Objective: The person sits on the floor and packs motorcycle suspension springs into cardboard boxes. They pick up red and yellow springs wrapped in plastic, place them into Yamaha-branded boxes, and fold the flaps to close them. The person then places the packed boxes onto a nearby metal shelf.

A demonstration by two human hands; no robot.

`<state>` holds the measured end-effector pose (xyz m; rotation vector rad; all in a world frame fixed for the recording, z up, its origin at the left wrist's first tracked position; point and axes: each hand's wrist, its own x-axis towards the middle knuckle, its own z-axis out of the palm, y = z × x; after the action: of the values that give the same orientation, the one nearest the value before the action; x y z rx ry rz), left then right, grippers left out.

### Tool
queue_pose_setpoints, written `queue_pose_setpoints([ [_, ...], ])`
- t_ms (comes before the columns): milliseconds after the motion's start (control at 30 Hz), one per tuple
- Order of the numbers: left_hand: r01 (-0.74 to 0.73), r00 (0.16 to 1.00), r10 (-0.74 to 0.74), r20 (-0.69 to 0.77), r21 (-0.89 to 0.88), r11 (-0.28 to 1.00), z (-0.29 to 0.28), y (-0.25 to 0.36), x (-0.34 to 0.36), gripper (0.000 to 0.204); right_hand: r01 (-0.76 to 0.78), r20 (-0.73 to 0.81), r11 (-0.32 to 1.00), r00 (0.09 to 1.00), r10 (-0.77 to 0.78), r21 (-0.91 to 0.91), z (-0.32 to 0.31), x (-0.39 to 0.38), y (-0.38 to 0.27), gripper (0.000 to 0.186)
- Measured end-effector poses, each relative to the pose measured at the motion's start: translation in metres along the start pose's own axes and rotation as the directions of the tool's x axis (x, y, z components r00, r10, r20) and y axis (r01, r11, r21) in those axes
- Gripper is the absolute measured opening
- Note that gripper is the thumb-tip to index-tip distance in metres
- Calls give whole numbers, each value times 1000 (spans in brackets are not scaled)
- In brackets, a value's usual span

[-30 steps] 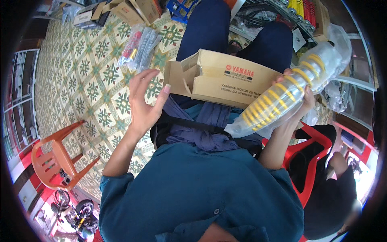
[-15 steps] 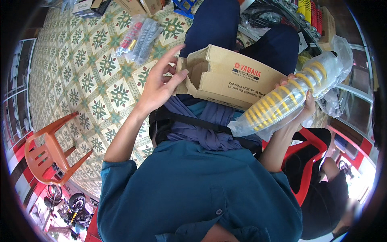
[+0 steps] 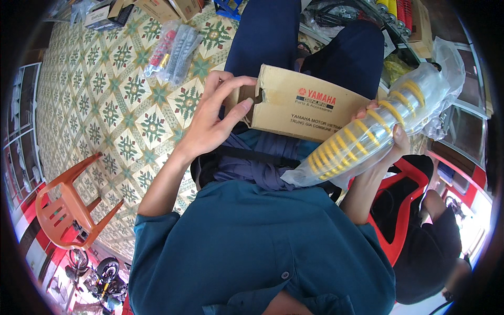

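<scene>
A brown cardboard box (image 3: 283, 100) lies across my lap, its left end torn at the edge and partly open. At that end, my left hand (image 3: 218, 113) holds the box's edge, thumb near and forefinger far. My right hand (image 3: 391, 139) is wrapped round a shock absorber (image 3: 362, 139) with a yellow spring, sealed in clear plastic. It slants from my waist up to the right, over the box's right end. Some right-hand fingers are hidden behind it. I cannot see whether anything is inside the box.
Bagged red and grey springs (image 3: 173, 52) lie on the patterned tile floor. An orange plastic chair (image 3: 68, 210) stands at left. More yellow and red springs (image 3: 396, 13) are on a rack at upper right. A person (image 3: 428, 247) sits behind on the right, near a red chair frame (image 3: 401, 226).
The box has turned so its open left end shows less of the inside. My left hand has moved slightly right and down against that end. The shock absorber stays in my right hand.
</scene>
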<state>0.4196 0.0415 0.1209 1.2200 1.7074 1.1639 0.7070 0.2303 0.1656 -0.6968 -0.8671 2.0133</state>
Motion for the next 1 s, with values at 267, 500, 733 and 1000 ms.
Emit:
queue_pose_setpoints([
  [267, 72, 985, -136, -107, -459, 885, 18, -7, 0, 45, -99, -55, 995, 994, 99, -4, 6, -14, -3, 73],
  [500, 63, 974, -182, -132, -615, 786, 26, -14, 13, 53, -120, -38, 993, 992, 120, -9, 5, -19, -2, 70],
  [733, -39, 979, -54, -199, -435, 900, 47, -9, 12, 50, -106, -53, 984, 994, 99, -146, 9, -21, 0, 69],
  [1000, -67, 993, 67, -97, 0, 998, 56, -2, -10, 63, -107, -71, 983, 993, 97, -146, 12, -22, 2, 71],
])
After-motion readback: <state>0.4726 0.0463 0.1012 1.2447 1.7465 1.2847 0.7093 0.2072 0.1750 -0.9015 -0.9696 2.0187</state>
